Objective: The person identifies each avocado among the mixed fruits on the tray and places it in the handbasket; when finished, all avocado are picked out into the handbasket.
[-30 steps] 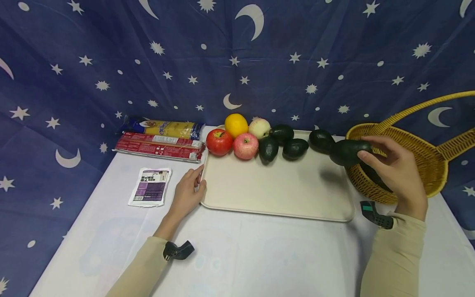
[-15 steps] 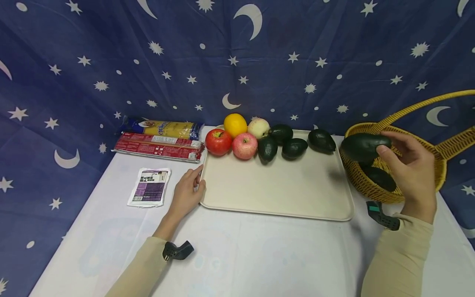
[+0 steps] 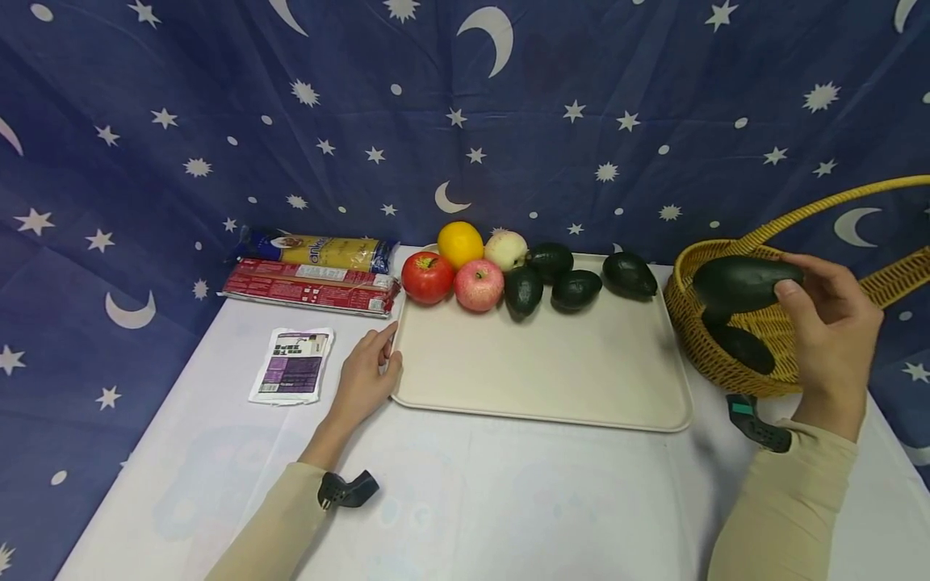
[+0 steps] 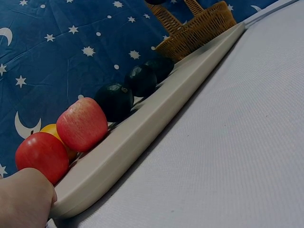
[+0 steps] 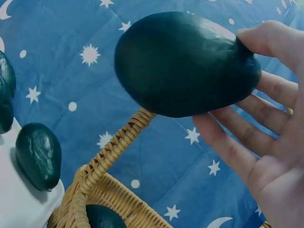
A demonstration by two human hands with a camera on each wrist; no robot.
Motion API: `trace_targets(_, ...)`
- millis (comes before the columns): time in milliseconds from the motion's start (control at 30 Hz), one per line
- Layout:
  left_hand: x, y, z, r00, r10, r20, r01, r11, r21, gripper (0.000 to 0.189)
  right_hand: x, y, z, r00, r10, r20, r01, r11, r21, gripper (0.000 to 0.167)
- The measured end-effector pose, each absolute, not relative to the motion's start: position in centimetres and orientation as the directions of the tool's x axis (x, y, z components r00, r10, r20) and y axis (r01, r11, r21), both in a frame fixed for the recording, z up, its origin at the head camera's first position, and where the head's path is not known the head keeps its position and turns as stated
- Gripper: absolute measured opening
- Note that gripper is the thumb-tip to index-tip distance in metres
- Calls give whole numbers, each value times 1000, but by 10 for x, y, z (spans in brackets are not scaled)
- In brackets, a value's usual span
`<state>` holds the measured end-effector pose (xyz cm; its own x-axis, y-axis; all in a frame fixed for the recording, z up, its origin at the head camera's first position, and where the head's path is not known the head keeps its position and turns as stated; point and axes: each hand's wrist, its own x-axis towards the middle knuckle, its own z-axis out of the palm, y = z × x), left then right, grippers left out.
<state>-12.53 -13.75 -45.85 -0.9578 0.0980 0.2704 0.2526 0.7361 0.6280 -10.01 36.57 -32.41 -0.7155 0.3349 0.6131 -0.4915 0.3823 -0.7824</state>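
My right hand (image 3: 835, 323) pinches the narrow end of a dark green avocado (image 3: 744, 284), held in the air above the wicker basket (image 3: 686, 347). In the right wrist view, the thumb presses one side of this avocado (image 5: 180, 66) and the fingers support the other. A second avocado (image 3: 743, 349) lies in the basket, with another partly hidden behind the held one. My left hand (image 3: 363, 375) rests at the left rim of the beige tray (image 3: 538, 363), thumb and index finger touching its edge. Several avocados (image 3: 576, 290) sit along the tray's back right.
A red tomato-like fruit (image 3: 427, 277), an orange (image 3: 461, 245), a pink apple (image 3: 479, 285) and a pale fruit (image 3: 504, 249) cluster at the tray's back left. Left of it lie a yellow pasta packet (image 3: 334, 252), a red packet (image 3: 312, 284) and a white-purple pouch (image 3: 292, 365).
My right hand has carried the avocado rightward from the tray's right edge to over the basket. The left hand stays at the tray's rim.
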Motion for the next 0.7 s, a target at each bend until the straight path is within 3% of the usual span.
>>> trace_targets(400,-125,-138,-458,-956,102,274,259,732,630,48,-99,375,-327,-676,422,604,-485,363,-796,31)
trace_targets(700,-125,-138,-458,-958,103,268,255,735,628,48,-96,385,-331,-641,450,622,-463,421,-780,31)
